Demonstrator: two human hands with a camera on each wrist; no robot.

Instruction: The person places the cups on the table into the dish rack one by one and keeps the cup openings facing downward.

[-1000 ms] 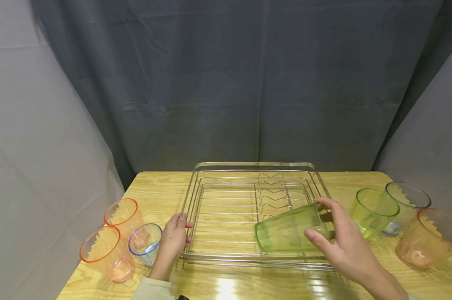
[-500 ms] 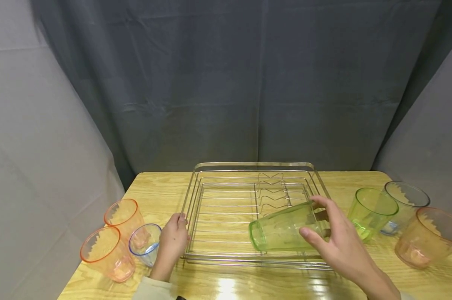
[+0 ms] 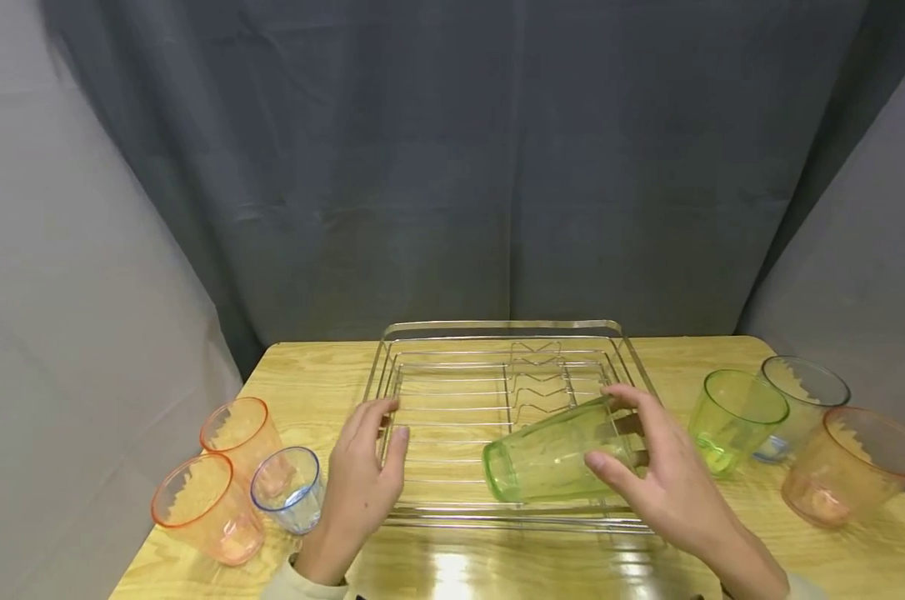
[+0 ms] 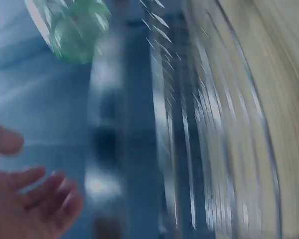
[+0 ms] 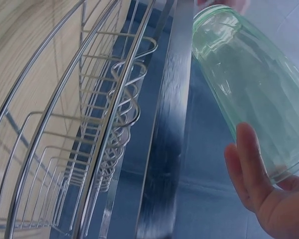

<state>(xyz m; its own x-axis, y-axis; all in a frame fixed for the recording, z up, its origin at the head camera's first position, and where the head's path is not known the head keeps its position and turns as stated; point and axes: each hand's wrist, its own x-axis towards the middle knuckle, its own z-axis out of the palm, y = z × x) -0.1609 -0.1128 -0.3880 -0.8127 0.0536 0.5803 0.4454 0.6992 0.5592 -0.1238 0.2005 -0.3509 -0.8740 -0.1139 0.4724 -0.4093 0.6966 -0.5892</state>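
My right hand [image 3: 666,483] grips a tall, clear green tumbler [image 3: 553,454] around its rim end. The tumbler lies on its side over the front right part of a metal wire dish rack [image 3: 452,510], its base toward the left. In the right wrist view the fingers wrap the rim end of the green tumbler [image 5: 254,84], beside the rack's flat metal rail [image 5: 167,114]. My left hand [image 3: 362,483] is over the rack's left rim, thumb and fingers spread and holding nothing. The left wrist view is blurred; the left hand [image 4: 35,196] shows apart from the rail.
Left of the rack on the wooden table [image 3: 325,367] stand two orange tumblers [image 3: 231,521] and a small blue-rimmed glass [image 3: 295,496]. At the right are a green tumbler [image 3: 730,425], a dark-rimmed clear one [image 3: 812,392] and an orange one [image 3: 835,483]. A dark curtain [image 3: 452,183] hangs behind.
My left hand has let go of the rack's left rim and moved right, thumb and fingers spreading. My right hand has carried the green tumbler a little to the left.
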